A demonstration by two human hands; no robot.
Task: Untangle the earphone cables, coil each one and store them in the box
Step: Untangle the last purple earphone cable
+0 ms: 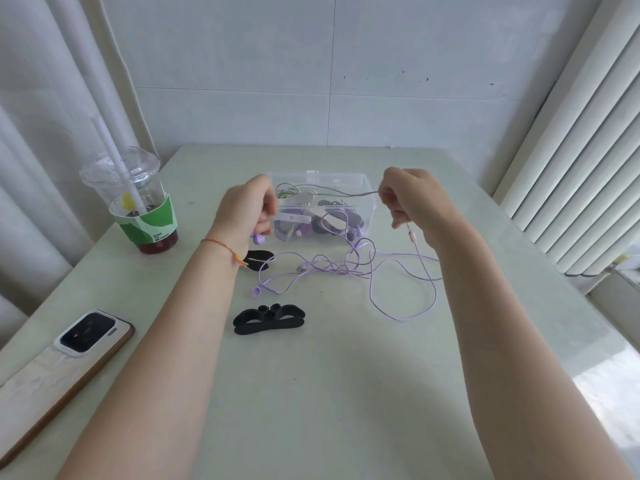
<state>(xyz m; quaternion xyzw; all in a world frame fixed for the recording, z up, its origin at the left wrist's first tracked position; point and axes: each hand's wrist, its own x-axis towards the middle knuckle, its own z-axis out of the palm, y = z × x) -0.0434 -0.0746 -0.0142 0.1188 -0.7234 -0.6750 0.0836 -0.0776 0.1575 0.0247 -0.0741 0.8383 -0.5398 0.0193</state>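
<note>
Task looked early-to-mid, judged from the layout. The left hand [247, 209] was raised with fingers curled, gripping a purple earbud [258, 239] that poked out below its palm. The right hand [410, 199] was raised at the same height, fingers pinched on a thin grey cable [346, 195] that ran taut from its fingertips back toward the left hand. A pinkish cable with a small inline piece [412, 234] hung down just below the right hand; whether it was the same lead I could not tell.

The clear plastic box [370, 202] sat just beyond and between both hands, and it already held several wound earphones and black winders, so some sets seemed done. Colours inside were purple, white and a bit of green; the count was not readable.

Still left: the purple earphone cable [372, 292] lay loose and knotted on the table [346, 393], below and between the hands, with a big loop trailing under the right wrist and one earbud [256, 291] lying under the left wrist. It was untangled only in part, not coiled, not boxed.

Two black cable winders were out: one [269, 319] lay nearer the person than the left hand, unused, another [259, 259] just under the left wrist, partly hidden.

A drink cup [138, 199] stood well left of the left hand, and a phone [86, 336] lay beside the left forearm.
</note>
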